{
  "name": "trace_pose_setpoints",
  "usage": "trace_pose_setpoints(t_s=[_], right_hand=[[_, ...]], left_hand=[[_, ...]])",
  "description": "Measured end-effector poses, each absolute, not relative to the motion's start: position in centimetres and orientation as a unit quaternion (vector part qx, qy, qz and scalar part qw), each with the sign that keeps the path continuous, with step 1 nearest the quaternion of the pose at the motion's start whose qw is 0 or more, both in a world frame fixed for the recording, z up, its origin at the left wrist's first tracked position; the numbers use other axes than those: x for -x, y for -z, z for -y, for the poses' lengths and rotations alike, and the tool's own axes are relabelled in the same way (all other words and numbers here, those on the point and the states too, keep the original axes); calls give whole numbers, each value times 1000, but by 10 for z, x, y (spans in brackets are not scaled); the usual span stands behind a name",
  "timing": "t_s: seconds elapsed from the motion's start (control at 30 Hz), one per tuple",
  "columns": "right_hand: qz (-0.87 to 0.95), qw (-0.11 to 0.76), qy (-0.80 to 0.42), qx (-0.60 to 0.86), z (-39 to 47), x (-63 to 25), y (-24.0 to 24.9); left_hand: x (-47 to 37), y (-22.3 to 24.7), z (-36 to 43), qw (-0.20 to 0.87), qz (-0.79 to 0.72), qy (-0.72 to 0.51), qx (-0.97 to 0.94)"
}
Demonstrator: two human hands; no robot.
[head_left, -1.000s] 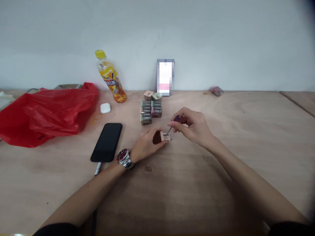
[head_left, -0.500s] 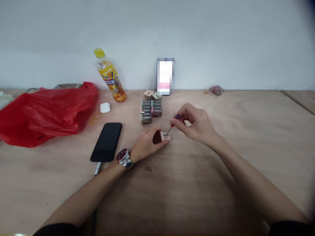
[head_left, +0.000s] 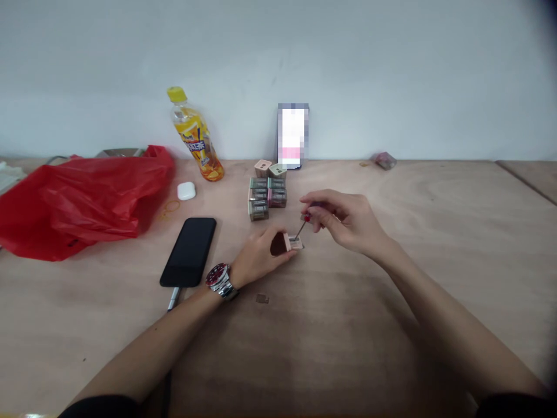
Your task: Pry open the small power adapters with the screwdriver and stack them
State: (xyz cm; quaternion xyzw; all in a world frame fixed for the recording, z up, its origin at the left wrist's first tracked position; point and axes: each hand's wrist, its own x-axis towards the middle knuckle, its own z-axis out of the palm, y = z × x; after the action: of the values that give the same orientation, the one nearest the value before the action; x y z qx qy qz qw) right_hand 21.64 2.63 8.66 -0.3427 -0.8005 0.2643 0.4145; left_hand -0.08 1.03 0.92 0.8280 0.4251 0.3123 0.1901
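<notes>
Head view: saw the small pink sharpener (head_left: 295, 242) on the wooden tabletop (head_left: 348, 348), pinched between thumb and fingers of the left hand (head_left: 260, 252) and partly covered by them. Found the right hand (head_left: 350, 223) gripping a screwdriver (head_left: 301, 229), shaft slanted down to the sharpener, purple handle mostly blocked from sight by the fingers. Could not make out the exact contact at the tip.

Noted just beyond the hands five clear-sided sharpeners (head_left: 259, 209) packed in two rows, then a pink-topped sharpener (head_left: 263, 168) and a green-topped sharpener (head_left: 278, 170) upright behind them, before a propped phone (head_left: 292, 136) with a blurred screen. Saw to the left a black phone (head_left: 189, 249) lying flat near the wristwatch (head_left: 218, 277), then a yellow rubber band (head_left: 173, 206). Noted a pinkish clear piece (head_left: 385, 161) farther right, near the wall (head_left: 391, 75).

Among containers, saw a yellow-capped bottle (head_left: 195, 142), amber at the base and clear at the neck; a closed white case (head_left: 186, 191); and a crumpled red bag (head_left: 87, 197), contents hidden.
</notes>
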Motion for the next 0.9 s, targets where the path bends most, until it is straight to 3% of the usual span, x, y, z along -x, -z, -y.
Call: trace_pose_setpoints(t_s=[0.3,0.53,0.73,0.9], right_hand=[[809,428,-181,359,-27,-211,-86],[823,385,-249,335,-22,-217,-94],[808,415,-189,372,-24,-211,-88],[799,418,-262,343,-21,-213,-86]], left_hand=[[0,-10,-11,189,-427,-311,-828],[1,-7,-10,187,-424,-316,-828],[0,-9,-10,190,-412,-323,-831],[-1,-9,-10,180,-415,-318,-833]])
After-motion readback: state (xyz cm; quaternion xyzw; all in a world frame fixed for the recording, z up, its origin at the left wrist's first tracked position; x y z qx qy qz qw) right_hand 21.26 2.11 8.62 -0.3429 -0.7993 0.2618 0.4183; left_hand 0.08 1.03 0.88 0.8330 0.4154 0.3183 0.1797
